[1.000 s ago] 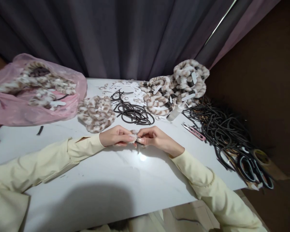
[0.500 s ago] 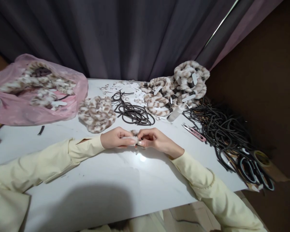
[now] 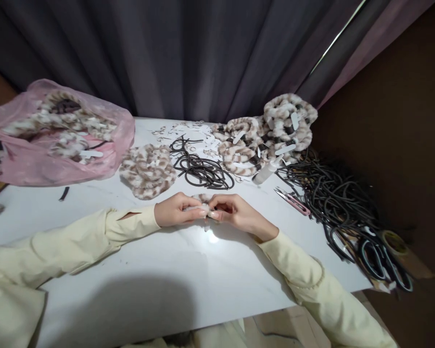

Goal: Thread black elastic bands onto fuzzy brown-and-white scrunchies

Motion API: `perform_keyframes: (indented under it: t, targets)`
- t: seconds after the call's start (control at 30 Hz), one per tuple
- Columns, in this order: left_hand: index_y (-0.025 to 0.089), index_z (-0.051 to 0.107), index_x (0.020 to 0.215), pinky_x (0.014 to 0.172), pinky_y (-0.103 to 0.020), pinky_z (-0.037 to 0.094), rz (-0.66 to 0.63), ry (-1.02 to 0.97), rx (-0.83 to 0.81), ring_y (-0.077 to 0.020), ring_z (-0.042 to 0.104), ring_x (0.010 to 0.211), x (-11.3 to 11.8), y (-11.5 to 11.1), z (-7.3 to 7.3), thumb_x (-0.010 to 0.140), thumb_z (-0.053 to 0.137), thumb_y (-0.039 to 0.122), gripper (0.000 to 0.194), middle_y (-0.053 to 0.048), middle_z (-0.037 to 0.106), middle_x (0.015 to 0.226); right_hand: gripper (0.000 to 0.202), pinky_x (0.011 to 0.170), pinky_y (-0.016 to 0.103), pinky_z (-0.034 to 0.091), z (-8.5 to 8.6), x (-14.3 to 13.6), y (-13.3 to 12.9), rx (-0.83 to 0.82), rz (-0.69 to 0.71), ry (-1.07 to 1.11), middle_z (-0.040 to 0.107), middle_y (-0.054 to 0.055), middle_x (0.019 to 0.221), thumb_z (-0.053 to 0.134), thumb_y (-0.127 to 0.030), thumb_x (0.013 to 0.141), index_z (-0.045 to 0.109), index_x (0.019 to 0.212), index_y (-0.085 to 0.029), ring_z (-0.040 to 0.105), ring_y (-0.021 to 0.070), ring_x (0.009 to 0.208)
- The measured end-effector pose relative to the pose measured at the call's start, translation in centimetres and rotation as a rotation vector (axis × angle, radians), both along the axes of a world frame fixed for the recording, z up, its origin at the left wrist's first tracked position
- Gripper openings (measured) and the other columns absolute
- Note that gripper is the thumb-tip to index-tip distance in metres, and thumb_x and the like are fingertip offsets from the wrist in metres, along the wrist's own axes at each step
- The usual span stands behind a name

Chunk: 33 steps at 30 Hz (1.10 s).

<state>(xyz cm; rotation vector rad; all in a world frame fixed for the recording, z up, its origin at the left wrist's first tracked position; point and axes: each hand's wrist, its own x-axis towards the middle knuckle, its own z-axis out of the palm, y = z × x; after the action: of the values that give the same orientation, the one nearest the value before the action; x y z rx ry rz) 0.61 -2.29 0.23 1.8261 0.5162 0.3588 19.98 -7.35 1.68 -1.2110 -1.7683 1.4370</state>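
Note:
Over the middle of the white table, my left hand (image 3: pixel 183 209) and my right hand (image 3: pixel 230 211) meet, thumbs nearly touching. Between them they pinch a small brown-and-white furry fabric tube (image 3: pixel 202 197), most of it covered by my fingers. Something small and shiny hangs just under the fingertips, too small to make out. Beyond my left hand lies a heap of the same furry fabric (image 3: pixel 148 170). A tangle of short black cords (image 3: pixel 203 169) rests behind both hands. Nearest my right hand on the right are pink-handled thread snips (image 3: pixel 293 201).
A pink plastic bag (image 3: pixel 58 171) of furry pieces stands at left. Finished-looking furry rings (image 3: pixel 290 116) with white tags are stacked at back right beside a small clear bottle (image 3: pixel 266 171). A big black cord pile (image 3: pixel 340 193) and scissors (image 3: pixel 371 258) lie along the right edge.
My hands stay together on the furry tube, with the fingertips pressed slightly closer. The whole view has shifted a little, moving everything slightly right in the picture.

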Motion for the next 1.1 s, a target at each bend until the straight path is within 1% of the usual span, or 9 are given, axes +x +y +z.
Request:
perform_keyframes:
  t: [0.13, 0.27, 0.4, 0.53, 0.63, 0.8, 0.97, 1.03, 1.1]
  targets:
    - [0.008, 0.063, 0.080, 0.035, -0.019, 0.016, 0.035, 0.004, -0.324, -0.0039, 0.025, 0.035, 0.1, 0.3, 0.1, 0.078, 0.055, 0.042, 0.036, 0.007, 0.033, 0.040, 0.015, 0.054, 0.023, 0.031, 0.5, 0.0, -0.2, 0.209, -0.048, -0.100, 0.055, 0.002, 0.074, 0.056, -0.027, 0.078, 0.060, 0.080, -0.013, 0.043, 0.0102, 0.060]
    - [0.008, 0.062, 0.077, 0.035, -0.018, 0.014, 0.066, -0.016, -0.401, -0.0028, 0.024, 0.034, 0.2, 0.4, 0.2, 0.076, 0.058, 0.042, 0.034, 0.007, 0.034, 0.040, 0.011, 0.056, 0.023, 0.035, 0.7, -0.1, -0.5, 0.385, -0.079, -0.135, 0.057, 0.003, 0.077, 0.058, -0.024, 0.079, 0.062, 0.081, -0.014, 0.046, 0.0105, 0.063]
    - [0.009, 0.059, 0.072, 0.035, -0.018, 0.012, 0.080, -0.021, -0.442, -0.0019, 0.022, 0.034, 0.1, 0.4, 0.1, 0.075, 0.060, 0.041, 0.032, 0.008, 0.033, 0.040, 0.009, 0.059, 0.023, 0.038, 0.3, -0.2, -0.6, 0.474, -0.092, -0.172, 0.059, 0.004, 0.080, 0.060, -0.023, 0.080, 0.062, 0.084, -0.015, 0.050, 0.0117, 0.067]
    - [0.012, 0.050, 0.063, 0.034, -0.018, 0.011, 0.112, -0.034, -0.531, -0.0012, 0.019, 0.033, -0.1, 0.6, -0.3, 0.075, 0.061, 0.042, 0.033, 0.009, 0.030, 0.040, 0.027, 0.068, 0.027, 0.042, 0.2, 0.0, -0.5, 0.589, -0.075, -0.263, 0.061, 0.006, 0.085, 0.069, -0.026, 0.072, 0.059, 0.095, -0.015, 0.053, 0.0162, 0.076]
    - [0.013, 0.049, 0.063, 0.033, -0.018, 0.011, 0.120, -0.024, -0.511, -0.0016, 0.020, 0.032, 0.0, 0.6, -0.3, 0.076, 0.060, 0.043, 0.034, 0.009, 0.032, 0.039, 0.026, 0.073, 0.031, 0.042, 0.3, 0.2, -0.6, 0.648, -0.078, -0.328, 0.062, 0.006, 0.087, 0.065, -0.023, 0.077, 0.058, 0.100, -0.016, 0.054, 0.0183, 0.081]
    - [0.009, 0.059, 0.069, 0.035, -0.017, 0.015, 0.136, 0.030, -0.316, -0.0022, 0.025, 0.032, 0.4, 0.4, 0.1, 0.080, 0.053, 0.043, 0.036, 0.007, 0.035, 0.038, 0.021, 0.075, 0.035, 0.040, 0.3, 0.5, -0.7, 0.728, -0.125, -0.419, 0.063, 0.007, 0.084, 0.060, -0.022, 0.080, 0.057, 0.099, -0.016, 0.053, 0.0206, 0.082]
    - [0.010, 0.059, 0.073, 0.033, -0.017, 0.013, 0.119, -0.001, -0.424, -0.0018, 0.021, 0.030, 0.5, 0.8, -0.2, 0.079, 0.054, 0.044, 0.035, 0.009, 0.033, 0.037, 0.044, 0.087, 0.037, 0.039, -0.3, 0.8, -0.4, 0.745, -0.055, -0.412, 0.058, 0.010, 0.108, 0.059, -0.017, 0.078, 0.044, 0.119, -0.016, 0.050, 0.0227, 0.101]
    - [0.010, 0.058, 0.074, 0.033, -0.017, 0.012, 0.099, -0.013, -0.460, -0.0019, 0.021, 0.030, 0.4, 1.1, -0.4, 0.078, 0.056, 0.043, 0.033, 0.009, 0.033, 0.037, 0.043, 0.089, 0.037, 0.038, -0.4, 0.7, -0.4, 0.736, -0.045, -0.390, 0.056, 0.010, 0.113, 0.058, -0.016, 0.078, 0.044, 0.118, -0.017, 0.049, 0.0224, 0.105]
    - [0.010, 0.058, 0.075, 0.033, -0.017, 0.012, 0.083, -0.024, -0.482, -0.0020, 0.021, 0.031, 0.4, 1.3, -0.4, 0.077, 0.058, 0.042, 0.032, 0.009, 0.034, 0.037, 0.032, 0.087, 0.037, 0.040, -0.6, 0.5, -0.4, 0.738, -0.052, -0.382, 0.060, 0.008, 0.105, 0.056, -0.014, 0.078, 0.048, 0.110, -0.019, 0.052, 0.0213, 0.098]
